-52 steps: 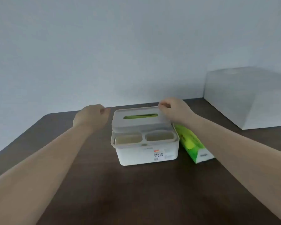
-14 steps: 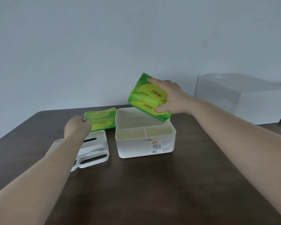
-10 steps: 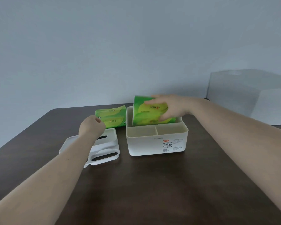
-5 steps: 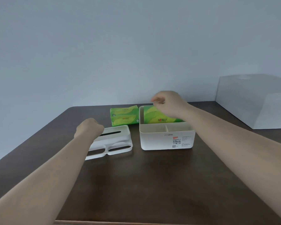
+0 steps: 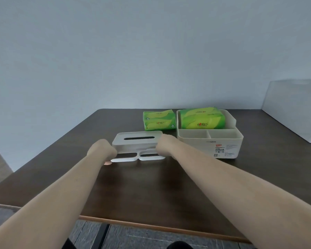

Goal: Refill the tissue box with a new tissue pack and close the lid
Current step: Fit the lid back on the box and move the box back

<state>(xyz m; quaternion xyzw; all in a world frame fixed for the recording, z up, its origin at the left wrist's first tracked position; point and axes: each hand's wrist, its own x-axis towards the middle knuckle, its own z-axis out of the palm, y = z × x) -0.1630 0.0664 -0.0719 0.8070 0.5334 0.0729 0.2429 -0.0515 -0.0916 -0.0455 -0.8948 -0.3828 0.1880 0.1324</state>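
The white tissue box [image 5: 223, 141] stands open on the dark table, with a green tissue pack [image 5: 202, 120] lying in its rear compartment and two empty small compartments in front. Its white lid [image 5: 138, 141], with a dark slot on top, sits on the table left of the box. My left hand [image 5: 101, 150] grips the lid's left end and my right hand [image 5: 164, 146] grips its right end. A second green tissue pack [image 5: 159, 120] lies on the table behind the lid.
A large pale box [image 5: 294, 108] stands at the far right of the table [image 5: 151, 186]. The table's front edge runs below my forearms, with floor beneath. A plain wall rises behind.
My right hand let go of the green pack, which now lies in the box, and moved left to the lid. Both hands now hold the lid's ends.
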